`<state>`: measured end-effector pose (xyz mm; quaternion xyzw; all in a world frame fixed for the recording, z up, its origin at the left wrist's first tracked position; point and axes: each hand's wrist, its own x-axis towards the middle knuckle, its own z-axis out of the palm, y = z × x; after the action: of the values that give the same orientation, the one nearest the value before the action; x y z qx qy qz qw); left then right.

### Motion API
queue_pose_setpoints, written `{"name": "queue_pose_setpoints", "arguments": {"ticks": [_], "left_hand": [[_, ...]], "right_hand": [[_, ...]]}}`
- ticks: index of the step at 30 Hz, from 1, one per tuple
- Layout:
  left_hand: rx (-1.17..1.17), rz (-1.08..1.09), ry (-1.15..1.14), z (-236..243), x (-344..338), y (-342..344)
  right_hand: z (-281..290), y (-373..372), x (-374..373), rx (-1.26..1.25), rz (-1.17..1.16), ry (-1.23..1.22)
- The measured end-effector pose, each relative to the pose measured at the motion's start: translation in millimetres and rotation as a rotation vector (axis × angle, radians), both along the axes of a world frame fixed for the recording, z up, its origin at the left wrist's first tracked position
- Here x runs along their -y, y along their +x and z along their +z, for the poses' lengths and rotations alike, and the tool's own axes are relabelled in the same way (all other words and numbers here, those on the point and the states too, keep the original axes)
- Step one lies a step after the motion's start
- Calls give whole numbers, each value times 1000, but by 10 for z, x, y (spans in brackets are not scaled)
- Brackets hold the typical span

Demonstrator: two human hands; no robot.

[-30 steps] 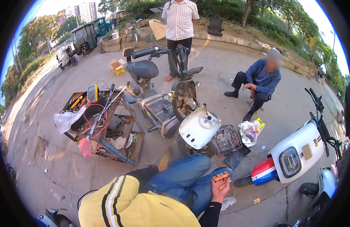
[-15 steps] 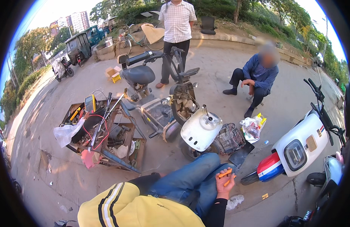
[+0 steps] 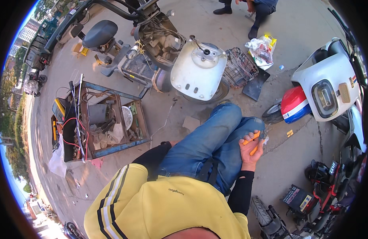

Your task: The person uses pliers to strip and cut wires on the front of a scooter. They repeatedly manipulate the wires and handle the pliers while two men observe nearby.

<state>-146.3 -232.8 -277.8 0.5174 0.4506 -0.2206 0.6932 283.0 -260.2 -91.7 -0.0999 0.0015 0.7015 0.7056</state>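
Observation:
My right hand (image 3: 247,156) is closed around orange-handled pliers (image 3: 254,150), held beside my right knee; their dark jaws point up and away from me. Only a small part of my left hand (image 3: 174,143) shows past the black sleeve, beside my left thigh, and its fingers are hidden. In front of my knees stands a partly dismantled electric scooter with a white front panel (image 3: 198,73). Wires and parts lie exposed in its open dark housing (image 3: 158,42).
At left stands a metal-framed tool box (image 3: 120,148) with tools and red cable. Beyond my right knee are a wire basket (image 3: 241,67), a dark flat panel (image 3: 255,85) and a plastic bag (image 3: 261,51). A white scooter (image 3: 331,93) stands at right; a crouching person (image 3: 261,12) is ahead.
My view has tilted down, so the scooter and people sit higher in it. The pliers, still in my right hand, have turned and their jaws now show. My left hand stays mostly hidden.

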Motion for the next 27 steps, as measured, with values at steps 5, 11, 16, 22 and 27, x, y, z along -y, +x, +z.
{"name": "queue_pose_setpoints", "arguments": {"ticks": [5,11,16,22,27], "left_hand": [[-20,-6,-86,122,-47,196],[-65,27,-278,45,-20,379],[-112,17,-374,156,-336,535],[-145,7,-361,284,-933,625],[-124,30,-272,142,-1326,528]], "right_hand": [[15,185,216,-40,-33,-34],[59,168,-151,-13,102,-191],[91,337,-800,-55,118,-231],[79,523,-1269,-80,80,-280],[-66,549,-1312,-83,-8,-224]]}}
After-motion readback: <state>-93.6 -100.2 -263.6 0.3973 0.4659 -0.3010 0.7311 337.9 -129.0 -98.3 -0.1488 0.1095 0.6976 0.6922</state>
